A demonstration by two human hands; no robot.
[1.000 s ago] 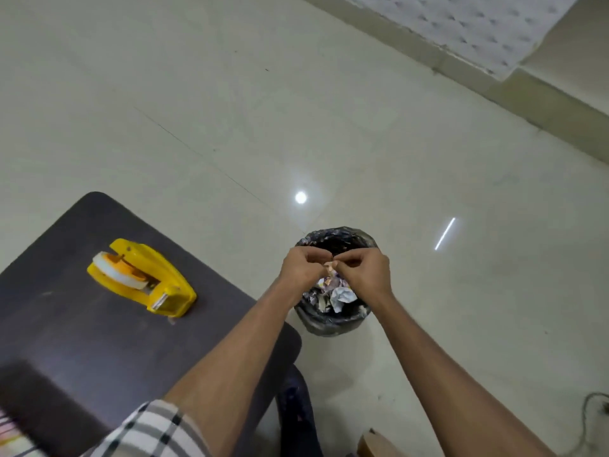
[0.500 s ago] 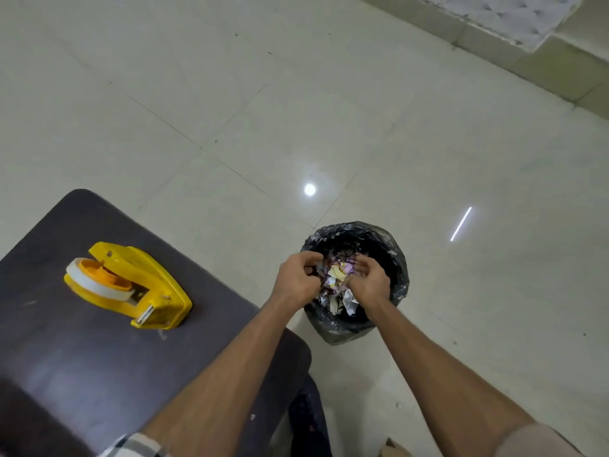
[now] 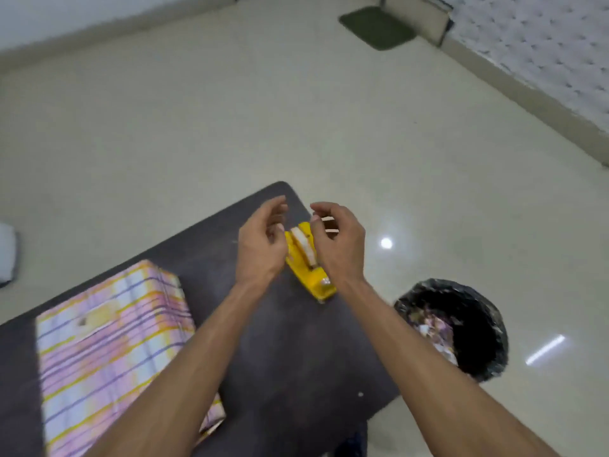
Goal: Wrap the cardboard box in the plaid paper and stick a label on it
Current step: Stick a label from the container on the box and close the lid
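The box wrapped in pink, yellow and blue plaid paper (image 3: 108,351) lies on the dark table (image 3: 296,357) at the left, with a pale yellowish patch on its top face. A yellow tape dispenser (image 3: 309,272) with a white roll stands near the table's far right edge. My left hand (image 3: 260,245) and my right hand (image 3: 339,245) hover above the dispenser, one on each side, fingers loosely curled and holding nothing that I can see. My left forearm crosses over the box's near right corner.
A bin lined with a black bag (image 3: 461,328) holds crumpled paper scraps and stands on the pale tiled floor right of the table. A green mat (image 3: 379,26) lies far off by the wall. A white object (image 3: 6,255) sits at the left edge.
Both hands have left the bin and come over the table above the tape dispenser. My view has swung left, so the wrapped box now shows.
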